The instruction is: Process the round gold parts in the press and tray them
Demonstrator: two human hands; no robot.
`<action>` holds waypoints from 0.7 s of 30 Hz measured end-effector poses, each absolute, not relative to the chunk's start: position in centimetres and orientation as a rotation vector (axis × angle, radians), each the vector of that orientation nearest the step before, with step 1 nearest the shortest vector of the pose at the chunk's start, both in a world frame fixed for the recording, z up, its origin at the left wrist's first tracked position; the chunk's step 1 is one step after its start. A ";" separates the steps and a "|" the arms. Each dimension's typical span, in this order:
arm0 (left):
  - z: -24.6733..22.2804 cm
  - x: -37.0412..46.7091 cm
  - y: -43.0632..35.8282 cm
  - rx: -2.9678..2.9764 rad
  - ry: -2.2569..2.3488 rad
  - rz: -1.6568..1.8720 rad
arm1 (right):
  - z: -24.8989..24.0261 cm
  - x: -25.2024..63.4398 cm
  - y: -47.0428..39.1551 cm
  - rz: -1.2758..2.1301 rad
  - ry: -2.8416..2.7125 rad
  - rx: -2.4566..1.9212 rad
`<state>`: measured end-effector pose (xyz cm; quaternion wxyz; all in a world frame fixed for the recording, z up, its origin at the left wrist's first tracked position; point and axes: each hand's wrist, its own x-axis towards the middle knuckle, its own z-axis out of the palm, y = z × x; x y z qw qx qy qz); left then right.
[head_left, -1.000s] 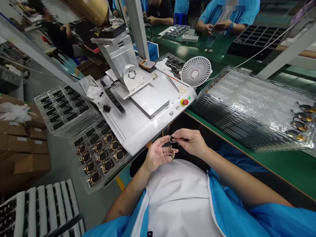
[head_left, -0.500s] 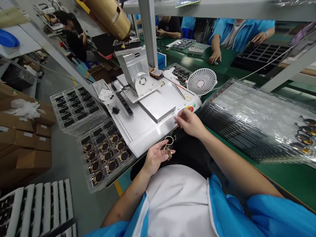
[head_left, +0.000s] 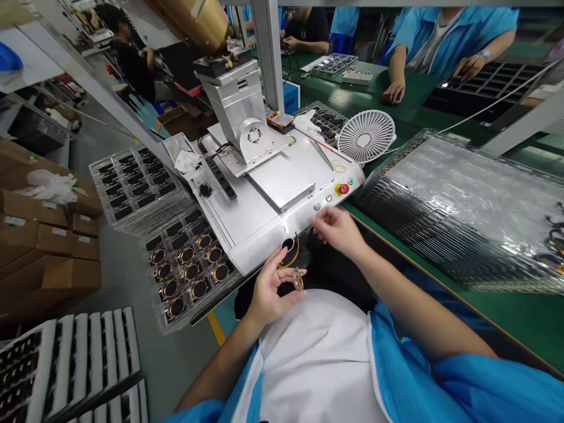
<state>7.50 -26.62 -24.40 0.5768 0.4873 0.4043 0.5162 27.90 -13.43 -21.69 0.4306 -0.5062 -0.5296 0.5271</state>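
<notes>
My left hand (head_left: 269, 289) holds a small gold ring-shaped case (head_left: 298, 279) between its fingers, just above my lap. By its raised fingertip is a round dark piece with a pale rim (head_left: 288, 244), near the front edge of the white machine (head_left: 259, 235); whether the finger touches it is unclear. My right hand (head_left: 339, 230) is closed in a pinch in front of the machine's buttons; anything between its fingertips is too small to make out. A clear tray (head_left: 152, 294) of gold-rimmed round parts lies left of the machine.
A red button (head_left: 343, 188) is on the machine's front right. Behind it stands a white fan (head_left: 366, 136). Stacked clear trays (head_left: 440, 217) fill the right side, more trays (head_left: 136, 188) the left. A metal post (head_left: 268, 59) rises behind. People sit across the green table (head_left: 414, 111).
My left hand has turned and spread its fingers, tilting the gold case on edge. My right hand sits slightly lower relative to the machine. The camera view has shifted.
</notes>
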 end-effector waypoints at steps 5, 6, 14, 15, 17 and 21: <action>-23.7 9.4 -25.7 1.526 1.010 1.025 | -22.8 26.8 -19.5 1.571 -1.200 -0.994; -23.5 9.6 -25.4 1.572 1.001 0.979 | -22.6 26.8 -19.7 1.560 -1.164 -0.980; -23.4 9.6 -24.7 1.411 0.836 1.075 | -20.3 28.6 -18.9 1.626 -1.061 -0.997; -23.5 9.5 -24.6 1.398 0.828 1.076 | -20.2 28.7 -19.0 1.641 -1.056 -1.010; -23.7 9.3 -24.6 1.414 0.821 1.071 | -20.0 28.8 -19.0 1.661 -1.042 -1.043; -23.8 8.8 -24.4 1.652 0.850 1.011 | -20.2 29.0 -18.9 1.716 -1.061 -1.096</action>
